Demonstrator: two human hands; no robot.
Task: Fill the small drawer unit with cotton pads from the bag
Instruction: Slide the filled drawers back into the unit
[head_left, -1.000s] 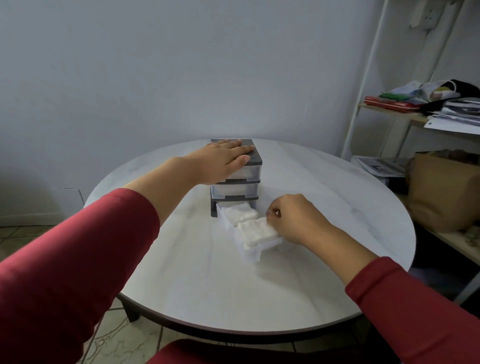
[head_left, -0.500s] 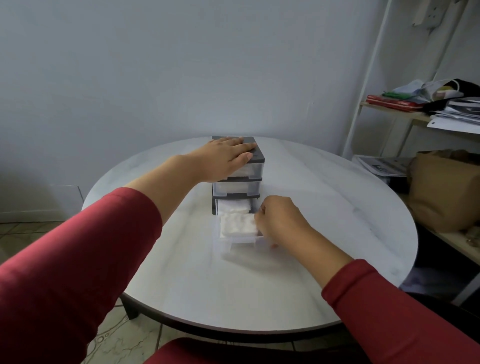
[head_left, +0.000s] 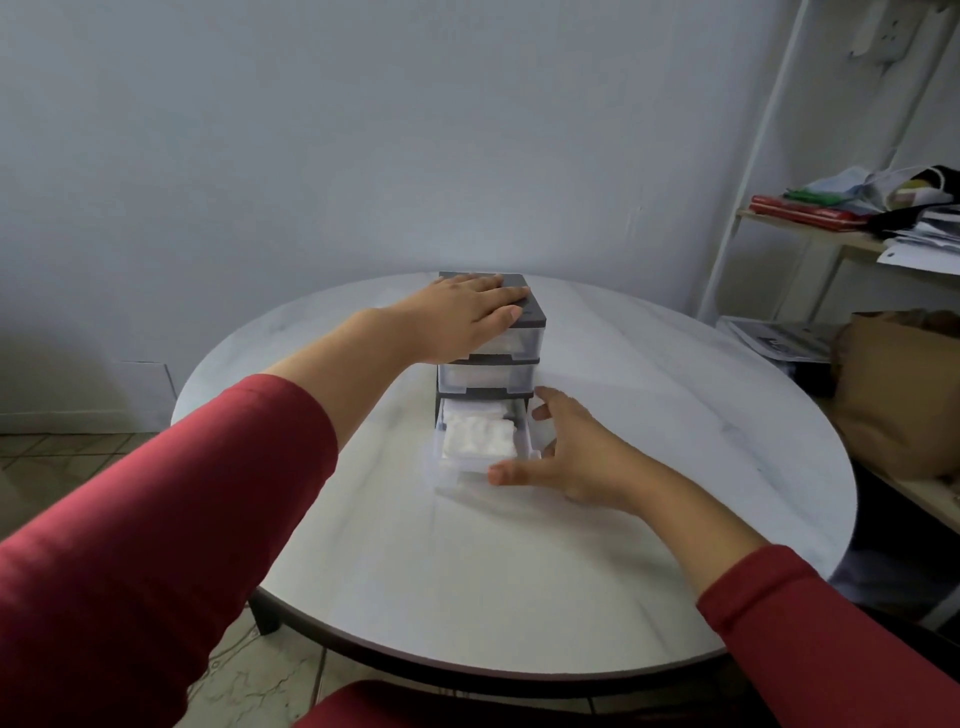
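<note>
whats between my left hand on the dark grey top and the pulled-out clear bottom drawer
Two shut clear plastic drawers of the small grey-framed drawer unit: the top drawer under the left hand, the middle drawer below it. Head view.

I see the left hand (head_left: 467, 317) lying flat, fingers straight, on the dark top of the small drawer unit (head_left: 485, 376), which stands on the round white table (head_left: 519, 571). The bottom drawer (head_left: 467, 475) is pulled partway out and holds white cotton pads (head_left: 478, 436) in two stacks. The right hand (head_left: 576, 457) is spread at the drawer's right front corner, thumb against its front and fingers straight beside its right wall. A brown bag (head_left: 904, 395) sits off the table, far right.
</note>
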